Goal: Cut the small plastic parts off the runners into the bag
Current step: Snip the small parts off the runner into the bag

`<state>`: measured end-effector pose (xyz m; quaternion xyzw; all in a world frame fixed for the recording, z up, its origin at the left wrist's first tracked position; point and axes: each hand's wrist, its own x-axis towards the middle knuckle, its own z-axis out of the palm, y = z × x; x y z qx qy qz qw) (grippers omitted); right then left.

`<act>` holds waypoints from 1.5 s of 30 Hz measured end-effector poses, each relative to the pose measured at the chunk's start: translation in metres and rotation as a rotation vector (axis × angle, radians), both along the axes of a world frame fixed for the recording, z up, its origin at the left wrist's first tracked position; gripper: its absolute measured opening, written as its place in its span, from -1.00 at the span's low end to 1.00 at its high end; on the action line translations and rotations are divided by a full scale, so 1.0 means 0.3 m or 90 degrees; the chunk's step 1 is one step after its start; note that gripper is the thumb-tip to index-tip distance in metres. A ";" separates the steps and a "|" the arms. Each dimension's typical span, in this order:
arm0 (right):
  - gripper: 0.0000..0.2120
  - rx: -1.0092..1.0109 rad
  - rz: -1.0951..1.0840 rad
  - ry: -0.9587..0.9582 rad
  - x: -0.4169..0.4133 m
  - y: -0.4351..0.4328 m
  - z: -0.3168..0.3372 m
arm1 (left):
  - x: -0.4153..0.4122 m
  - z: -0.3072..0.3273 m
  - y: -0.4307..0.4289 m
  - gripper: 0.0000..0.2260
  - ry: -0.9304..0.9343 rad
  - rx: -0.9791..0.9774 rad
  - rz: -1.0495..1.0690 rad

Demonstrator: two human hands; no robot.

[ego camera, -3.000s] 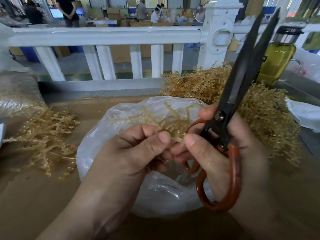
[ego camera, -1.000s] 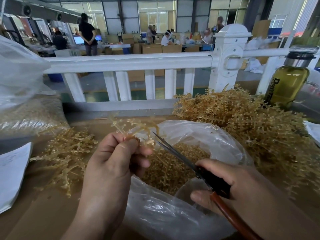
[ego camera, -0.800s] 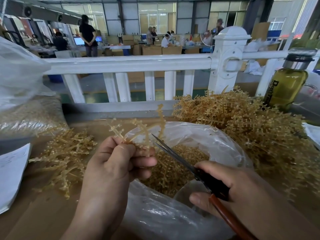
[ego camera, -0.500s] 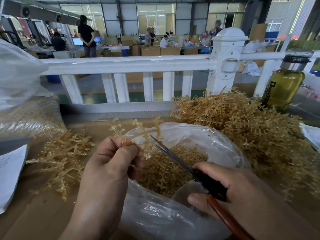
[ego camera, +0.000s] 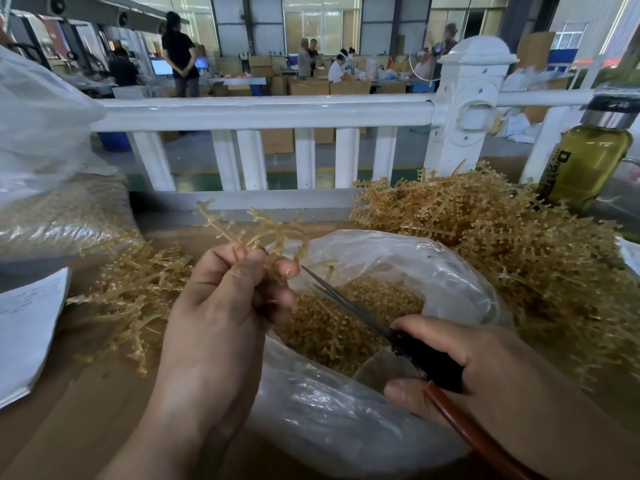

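My left hand (ego camera: 221,306) pinches a tan branching plastic runner (ego camera: 258,230) and holds it above the rim of the clear plastic bag (ego camera: 433,268). My right hand (ego camera: 485,372) grips black scissors with reddish-brown handles (ego camera: 353,311). The blades are slightly parted and their tips lie just right of my left fingertips, over the bag's mouth. Small tan cut parts (ego camera: 346,320) fill the bottom of the bag.
A big heap of tan runners (ego camera: 502,244) lies at the right and a smaller pile (ego camera: 138,292) at the left. A filled bag (ego camera: 62,209) and white paper (ego camera: 27,327) sit far left. A yellow-green bottle (ego camera: 588,161) stands far right; a white railing (ego camera: 263,112) runs behind.
The scissors swung down from upright to point left over the bag. My left hand lifted the runner over the rim and keeps turning it in its fingers beside the blade tips.
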<state>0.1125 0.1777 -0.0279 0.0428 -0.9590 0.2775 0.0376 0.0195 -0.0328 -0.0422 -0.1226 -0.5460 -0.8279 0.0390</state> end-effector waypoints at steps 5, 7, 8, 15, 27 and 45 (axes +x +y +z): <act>-0.53 -0.009 0.001 0.022 0.005 0.004 -0.009 | -0.004 -0.002 0.009 -0.75 -0.036 0.072 -0.033; -0.53 -0.004 -0.001 0.025 0.007 0.005 -0.008 | -0.005 -0.007 0.009 -0.77 -0.046 0.079 -0.024; -0.55 -0.004 0.001 0.026 0.008 0.005 -0.008 | -0.005 -0.009 0.008 -0.80 -0.045 0.076 -0.021; -0.55 0.000 0.010 0.043 0.014 -0.009 -0.006 | 0.001 -0.021 0.020 -0.85 -0.018 0.062 -0.036; -0.54 0.042 -0.019 0.043 0.018 -0.013 0.001 | 0.006 -0.012 0.023 -0.93 -0.039 0.073 -0.068; -0.56 0.012 0.011 0.066 0.011 -0.009 -0.010 | 0.019 -0.002 0.031 -0.92 -0.079 0.097 -0.156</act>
